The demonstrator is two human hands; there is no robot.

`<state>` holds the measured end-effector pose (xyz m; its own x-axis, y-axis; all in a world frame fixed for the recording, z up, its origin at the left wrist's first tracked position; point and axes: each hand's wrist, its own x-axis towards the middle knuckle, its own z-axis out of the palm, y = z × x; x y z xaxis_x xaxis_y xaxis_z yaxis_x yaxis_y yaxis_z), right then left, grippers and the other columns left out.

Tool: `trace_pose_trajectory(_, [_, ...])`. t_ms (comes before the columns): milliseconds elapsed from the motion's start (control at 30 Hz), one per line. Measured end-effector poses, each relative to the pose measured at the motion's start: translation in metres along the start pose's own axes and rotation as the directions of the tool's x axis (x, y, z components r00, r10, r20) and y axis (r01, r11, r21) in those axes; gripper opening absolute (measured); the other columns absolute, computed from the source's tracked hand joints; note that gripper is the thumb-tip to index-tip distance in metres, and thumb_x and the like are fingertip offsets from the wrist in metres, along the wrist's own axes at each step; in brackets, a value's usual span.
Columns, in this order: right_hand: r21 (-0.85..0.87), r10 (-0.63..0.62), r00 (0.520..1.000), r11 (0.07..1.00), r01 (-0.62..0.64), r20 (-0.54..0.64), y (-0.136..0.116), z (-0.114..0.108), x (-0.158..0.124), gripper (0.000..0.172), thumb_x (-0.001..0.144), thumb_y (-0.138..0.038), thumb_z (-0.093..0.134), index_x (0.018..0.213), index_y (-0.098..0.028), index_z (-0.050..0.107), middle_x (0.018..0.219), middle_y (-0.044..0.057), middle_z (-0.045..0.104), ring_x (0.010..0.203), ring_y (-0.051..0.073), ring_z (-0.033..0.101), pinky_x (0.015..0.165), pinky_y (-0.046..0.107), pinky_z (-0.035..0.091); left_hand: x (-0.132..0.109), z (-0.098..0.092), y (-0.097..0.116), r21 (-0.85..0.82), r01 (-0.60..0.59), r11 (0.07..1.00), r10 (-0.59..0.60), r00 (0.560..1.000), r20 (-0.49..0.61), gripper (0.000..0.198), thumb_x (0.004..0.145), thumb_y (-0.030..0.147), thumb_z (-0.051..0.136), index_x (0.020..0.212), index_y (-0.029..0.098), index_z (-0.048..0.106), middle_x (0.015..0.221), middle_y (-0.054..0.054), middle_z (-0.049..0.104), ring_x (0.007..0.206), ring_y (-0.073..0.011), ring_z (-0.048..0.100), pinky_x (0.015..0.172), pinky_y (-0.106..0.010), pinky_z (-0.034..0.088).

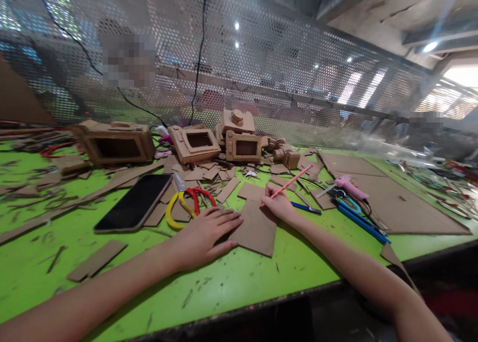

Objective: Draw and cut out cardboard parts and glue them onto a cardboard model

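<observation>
My left hand (203, 236) lies flat, fingers stretched out, pressing on the left edge of a brown cardboard piece (257, 230) on the green table (239, 277). My right hand (279, 203) is closed round a pink pencil (290, 181), whose tip touches the top of that cardboard piece. Yellow-and-red scissors (186, 202) lie just beyond my left hand. A black phone (135, 201) rests face up to the left of the scissors.
Cardboard model cameras (114, 142) (194, 143) (242, 145) stand at the back among many scraps. A pink glue gun (351, 187), blue-handled tools (360, 221) and a large cardboard sheet (403, 202) lie to the right. A perforated metal screen (261, 68) closes the far side.
</observation>
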<state>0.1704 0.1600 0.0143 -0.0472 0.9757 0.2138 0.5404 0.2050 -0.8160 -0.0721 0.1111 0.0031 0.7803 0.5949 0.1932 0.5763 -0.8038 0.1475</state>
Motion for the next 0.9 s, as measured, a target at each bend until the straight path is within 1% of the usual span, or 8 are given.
trace_pose_trajectory(267, [-0.049, 0.136, 0.99, 0.989, -0.137, -0.031, 0.0, 0.003, 0.006, 0.02, 0.076, -0.022, 0.045, 0.061, -0.024, 0.032, 0.048, -0.006, 0.044, 0.046, 0.013, 0.056, 0.047, 0.024, 0.046, 0.002, -0.003, 0.001, -0.012, 0.0, 1.0, 0.0, 1.0, 0.008, 0.055, 0.094, 0.056, 0.037, 0.137, 0.025, 0.051, 0.142, -0.009, 0.053, 0.131, -0.0261, 0.048, 0.112, -0.046, 0.03])
trace_pose_trajectory(433, [-0.29, 0.171, 0.981, 0.938, -0.189, -0.087, -0.019, -0.023, 0.013, 0.013, 0.085, -0.034, 0.055, 0.081, -0.021, 0.051, 0.077, 0.009, 0.066, 0.083, 0.026, 0.067, 0.075, 0.039, 0.051, 0.013, -0.02, -0.005, -0.015, -0.088, 0.996, 0.089, 0.986, 0.143, 0.057, 0.092, 0.054, 0.042, 0.14, 0.023, 0.047, 0.146, -0.01, 0.049, 0.133, -0.0277, 0.044, 0.111, -0.041, 0.029])
trace_pose_trajectory(500, [-0.472, 0.205, 0.968, 0.846, -0.248, -0.142, -0.028, -0.039, 0.016, 0.013, 0.083, -0.03, 0.059, 0.085, -0.018, 0.057, 0.094, 0.018, 0.068, 0.101, 0.034, 0.064, 0.088, 0.048, 0.045, 0.018, -0.028, -0.012, -0.029, 0.122, 0.992, -0.116, 0.981, 0.158, 0.05, 0.089, 0.052, 0.048, 0.134, 0.029, 0.053, 0.144, -0.005, 0.051, 0.133, -0.0253, 0.045, 0.111, -0.036, 0.03])
trace_pose_trajectory(567, [-0.556, 0.242, 0.954, 0.776, -0.299, -0.176, -0.037, -0.053, 0.016, 0.016, 0.082, -0.029, 0.061, 0.084, -0.013, 0.061, 0.099, 0.025, 0.067, 0.107, 0.04, 0.061, 0.091, 0.054, 0.041, 0.023, -0.036, -0.022, -0.004, 0.551, 0.834, -0.551, 0.834, 0.018, 0.056, 0.089, 0.054, 0.044, 0.135, 0.022, 0.05, 0.144, -0.012, 0.049, 0.133, -0.03, 0.044, 0.11, -0.04, 0.031])
trace_pose_trajectory(633, [-0.597, 0.234, 0.947, 0.735, -0.322, -0.222, -0.045, -0.061, 0.013, 0.023, 0.085, -0.031, 0.057, 0.093, -0.01, 0.063, 0.105, 0.028, 0.065, 0.109, 0.042, 0.059, 0.09, 0.055, 0.04, 0.025, -0.044, -0.035, 0.0, 0.742, 0.67, -0.741, 0.669, -0.068, 0.064, 0.093, 0.049, 0.037, 0.139, 0.006, 0.04, 0.145, -0.029, 0.04, 0.135, -0.0419, 0.039, 0.107, -0.054, 0.031])
trace_pose_trajectory(733, [-0.598, 0.091, 0.937, 0.748, -0.288, -0.337, -0.052, -0.063, 0.006, 0.034, 0.091, -0.037, 0.047, 0.113, -0.013, 0.057, 0.113, 0.022, 0.064, 0.105, 0.036, 0.061, 0.085, 0.047, 0.044, 0.029, -0.051, -0.052, -0.047, 0.884, 0.466, -0.884, 0.462, -0.079, 0.078, 0.083, 0.053, 0.054, 0.138, 0.0, 0.037, 0.138, -0.038, 0.043, 0.129, -0.0492, 0.043, 0.099, -0.058, 0.038])
trace_pose_trajectory(800, [-0.577, -0.019, 0.928, 0.788, -0.214, -0.371, -0.051, -0.057, 0.001, 0.03, 0.093, -0.036, 0.043, 0.112, -0.018, 0.057, 0.11, 0.015, 0.066, 0.098, 0.03, 0.064, 0.079, 0.04, 0.045, 0.033, -0.054, -0.061, -0.112, 0.914, 0.39, -0.921, 0.389, -0.03, 0.079, 0.075, 0.054, 0.065, 0.132, 0.003, 0.044, 0.124, -0.035, 0.057, 0.117, -0.0475, 0.056, 0.092, -0.055, 0.044])
trace_pose_trajectory(900, [-0.592, -0.166, 0.952, 0.805, -0.02, -0.257, -0.045, -0.044, -0.004, 0.025, 0.092, -0.031, 0.042, 0.106, -0.02, 0.059, 0.106, 0.011, 0.068, 0.092, 0.026, 0.064, 0.074, 0.034, 0.043, 0.035, -0.051, -0.069, -0.229, 0.912, 0.339, -0.938, 0.345, -0.014, 0.08, 0.07, 0.052, 0.071, 0.129, 0.005, 0.045, 0.114, -0.034, 0.064, 0.107, -0.0459, 0.063, 0.083, -0.053, 0.049])
